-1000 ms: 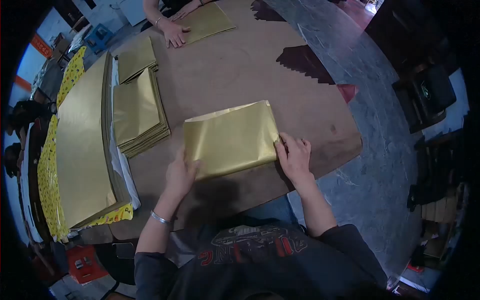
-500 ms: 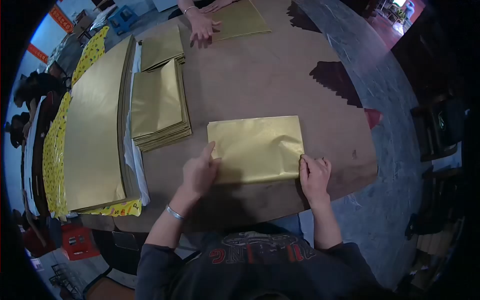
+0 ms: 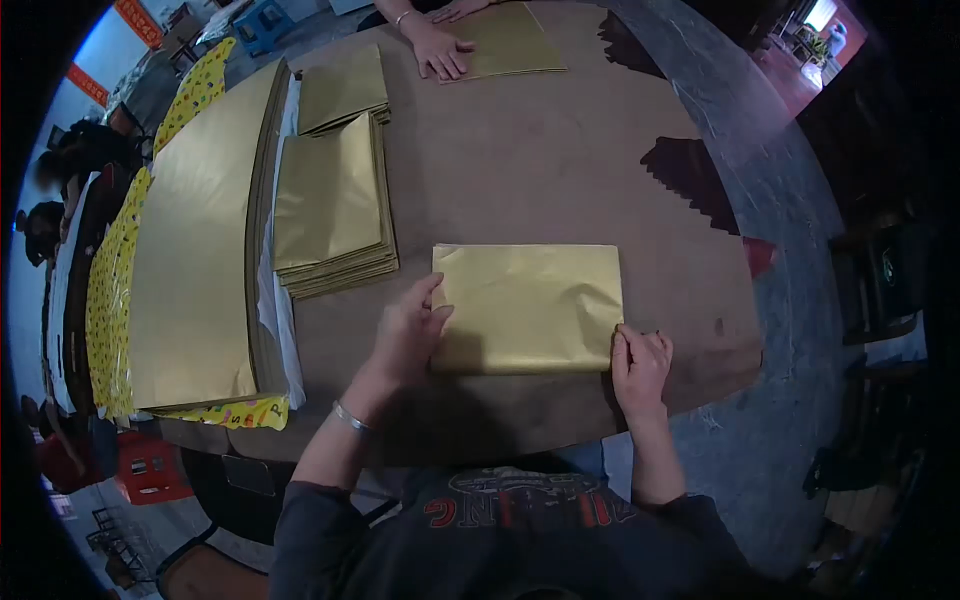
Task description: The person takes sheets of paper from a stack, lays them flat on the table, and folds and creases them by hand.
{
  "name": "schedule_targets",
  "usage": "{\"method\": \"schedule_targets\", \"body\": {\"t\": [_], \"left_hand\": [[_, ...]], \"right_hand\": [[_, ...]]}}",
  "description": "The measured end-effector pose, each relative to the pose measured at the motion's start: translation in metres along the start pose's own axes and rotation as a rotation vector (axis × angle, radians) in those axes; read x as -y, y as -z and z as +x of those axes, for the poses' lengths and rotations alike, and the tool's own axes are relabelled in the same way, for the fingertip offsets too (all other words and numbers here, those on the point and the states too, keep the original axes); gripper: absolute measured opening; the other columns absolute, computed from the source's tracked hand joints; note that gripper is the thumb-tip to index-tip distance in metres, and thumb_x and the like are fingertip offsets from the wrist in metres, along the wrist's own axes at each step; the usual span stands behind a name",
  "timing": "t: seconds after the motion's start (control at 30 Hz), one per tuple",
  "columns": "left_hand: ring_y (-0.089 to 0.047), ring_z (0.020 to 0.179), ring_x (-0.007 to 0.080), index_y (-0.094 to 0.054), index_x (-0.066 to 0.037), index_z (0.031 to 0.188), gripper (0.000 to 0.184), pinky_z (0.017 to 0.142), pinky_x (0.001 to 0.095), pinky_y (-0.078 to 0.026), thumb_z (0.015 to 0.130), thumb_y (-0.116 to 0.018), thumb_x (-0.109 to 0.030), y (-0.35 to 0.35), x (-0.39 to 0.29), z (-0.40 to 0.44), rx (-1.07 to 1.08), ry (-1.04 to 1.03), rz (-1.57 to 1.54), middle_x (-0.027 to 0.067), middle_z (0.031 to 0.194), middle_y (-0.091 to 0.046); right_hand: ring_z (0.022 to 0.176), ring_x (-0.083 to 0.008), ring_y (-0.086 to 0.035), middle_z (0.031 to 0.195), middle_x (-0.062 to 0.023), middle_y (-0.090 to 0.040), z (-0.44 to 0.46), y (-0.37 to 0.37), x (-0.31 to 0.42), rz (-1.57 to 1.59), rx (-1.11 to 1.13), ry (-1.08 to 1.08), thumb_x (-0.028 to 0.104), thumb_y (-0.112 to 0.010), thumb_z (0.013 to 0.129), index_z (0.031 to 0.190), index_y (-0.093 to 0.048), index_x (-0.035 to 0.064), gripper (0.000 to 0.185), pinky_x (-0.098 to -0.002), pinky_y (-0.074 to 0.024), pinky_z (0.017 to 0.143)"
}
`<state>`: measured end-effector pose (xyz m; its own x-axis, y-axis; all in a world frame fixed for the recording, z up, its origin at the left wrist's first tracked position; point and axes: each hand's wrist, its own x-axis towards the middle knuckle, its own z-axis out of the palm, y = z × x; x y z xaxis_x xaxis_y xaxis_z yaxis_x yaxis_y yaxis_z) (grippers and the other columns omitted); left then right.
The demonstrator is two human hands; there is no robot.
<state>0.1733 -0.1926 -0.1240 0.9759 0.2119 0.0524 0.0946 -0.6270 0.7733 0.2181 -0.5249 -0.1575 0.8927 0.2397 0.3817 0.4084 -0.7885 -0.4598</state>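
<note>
A folded sheet of gold paper [image 3: 530, 300] lies flat on the brown table in front of me, creased near its right side. My left hand [image 3: 403, 325] is at its left edge, thumb and forefinger apart, the fingertips touching or just beside the edge. At the lower right edge, my right hand [image 3: 642, 365] pinches the paper between thumb and curled fingers. To the left rises a stack of folded gold paper [image 3: 328, 205], with a second folded gold stack [image 3: 342, 90] behind it.
A tall pile of large gold sheets [image 3: 190, 250] stands at the left on yellow patterned cloth [image 3: 110, 290]. Across the brown table [image 3: 520, 170], another person's hand [image 3: 440, 50] presses on gold paper [image 3: 510, 40]. Dark jagged-edged patches [image 3: 690, 175] lie along the right rim.
The view has shifted slightly. My left thumb and forefinger have spread a little at the paper's left edge. The other person's hand has come down flatter on their paper.
</note>
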Motion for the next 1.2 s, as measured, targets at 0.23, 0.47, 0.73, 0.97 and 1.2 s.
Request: {"method": "schedule_targets", "body": {"t": [0.23,0.47,0.73,0.97,1.2], "left_hand": [[-0.064,0.074,0.0197,-0.059,-0.004,0.125,0.039,0.071,0.0315,-0.051,0.088,-0.066,-0.012,-0.004,0.018,0.039,-0.009,0.151,-0.025,0.0084,0.084,-0.066],[-0.055,0.062,0.0117,-0.065,-0.004,0.12,0.037,0.062,0.0286,-0.047,0.085,-0.069,-0.014,-0.004,0.023,0.065,-0.032,0.114,-0.075,0.0035,0.07,-0.059],[-0.05,0.063,0.007,-0.067,0.001,0.113,0.03,0.059,0.0249,-0.045,0.085,-0.068,-0.009,0.0,0.02,0.069,0.031,0.152,-0.013,-0.0013,0.069,-0.056],[-0.067,0.073,0.0235,-0.071,-0.005,0.1,0.023,0.069,0.0349,-0.052,0.081,-0.072,-0.017,-0.006,0.027,0.075,-0.001,0.041,0.043,0.0107,0.078,-0.068],[-0.069,0.077,0.0314,-0.072,-0.001,0.089,0.017,0.071,0.0391,-0.054,0.081,-0.072,-0.016,-0.007,0.02,0.083,0.009,-0.019,0.094,0.0173,0.083,-0.07]], "right_hand": [[0.078,-0.0276,-0.061,0.082,-0.0122,-0.07,0.001,0.005,0.004,0.007,0.025,-0.018,0.013,-0.063,0.089,0.096,-0.071,0.0048,0.014,-0.0476,-0.039,0.096],[0.076,-0.0275,-0.061,0.079,-0.0118,-0.068,0.001,0.006,0.002,0.03,0.043,-0.029,0.012,-0.064,0.088,0.096,-0.071,0.0051,0.013,-0.047,-0.0388,0.096],[0.075,-0.0271,-0.061,0.077,-0.011,-0.068,0.003,0.009,0.005,0.045,0.014,0.011,0.012,-0.064,0.089,0.096,-0.07,0.005,0.012,-0.0472,-0.0387,0.095],[0.077,-0.0262,-0.061,0.079,-0.0104,-0.069,0.001,0.007,0.003,0.031,0.019,0.009,0.014,-0.065,0.087,0.095,-0.07,0.0052,0.012,-0.0469,-0.0394,0.095],[0.075,-0.0262,-0.06,0.08,-0.0092,-0.067,0.0,0.01,0.005,0.044,0.019,0.013,0.013,-0.065,0.088,0.097,-0.069,0.0053,0.013,-0.0452,-0.041,0.093]]}}
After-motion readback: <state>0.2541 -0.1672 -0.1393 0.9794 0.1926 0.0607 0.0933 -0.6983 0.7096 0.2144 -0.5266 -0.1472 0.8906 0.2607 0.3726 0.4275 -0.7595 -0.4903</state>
